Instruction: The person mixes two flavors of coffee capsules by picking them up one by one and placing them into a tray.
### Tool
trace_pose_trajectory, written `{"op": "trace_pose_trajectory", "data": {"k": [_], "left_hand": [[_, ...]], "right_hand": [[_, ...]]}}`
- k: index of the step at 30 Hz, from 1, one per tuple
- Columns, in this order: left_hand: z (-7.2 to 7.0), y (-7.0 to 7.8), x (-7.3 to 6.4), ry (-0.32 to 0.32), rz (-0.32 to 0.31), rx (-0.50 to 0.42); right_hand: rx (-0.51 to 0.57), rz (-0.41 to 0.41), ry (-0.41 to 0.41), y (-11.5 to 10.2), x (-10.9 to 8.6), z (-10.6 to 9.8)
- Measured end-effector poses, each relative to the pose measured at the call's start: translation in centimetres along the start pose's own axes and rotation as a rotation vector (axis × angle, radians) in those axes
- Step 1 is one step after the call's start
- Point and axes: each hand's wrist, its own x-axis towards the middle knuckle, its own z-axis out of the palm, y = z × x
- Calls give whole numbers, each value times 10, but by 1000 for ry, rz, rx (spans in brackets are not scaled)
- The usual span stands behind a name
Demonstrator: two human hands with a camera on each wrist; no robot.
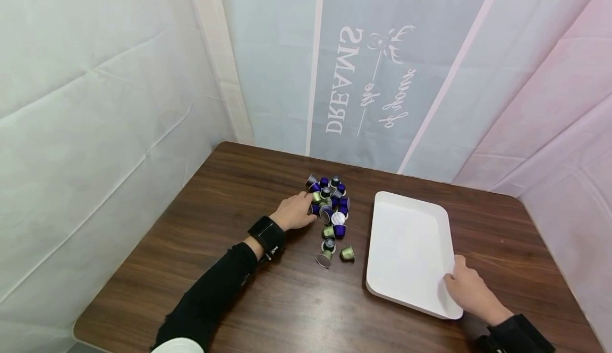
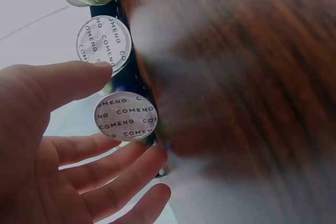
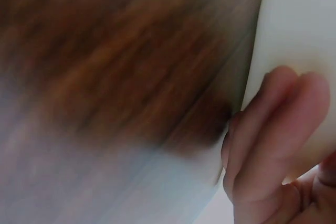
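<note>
My left hand (image 1: 294,212) is at the left edge of a pile of coffee capsules (image 1: 326,216) in purple, green and dark grey. In the left wrist view its fingers are spread, with the thumb tip over the printed lid of one capsule (image 2: 104,40). A second lidded capsule (image 2: 126,115) lies between the thumb and the other fingers. My right hand (image 1: 472,289) grips the right rim of a white rectangular tray (image 1: 411,247), thumb inside it. Close up in the right wrist view, the fingers curl against the tray's outer wall (image 3: 299,19).
Nearer me, a green capsule (image 1: 347,253) lies apart from the pile, beside a silver-lidded one (image 1: 324,258). Everything stands on a dark wooden table (image 1: 215,183). Pale fabric (image 1: 268,50) with printed lettering hangs behind its far edge, and more fabric runs along both sides.
</note>
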Motion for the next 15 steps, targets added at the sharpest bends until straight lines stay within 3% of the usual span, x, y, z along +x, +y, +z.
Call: {"op": "trace_pose_trajectory", "data": {"k": [15], "left_hand": [[4,2,6,-26,3,67]], "right_hand": [[-54,-48,-28,-2,-5,1]]}}
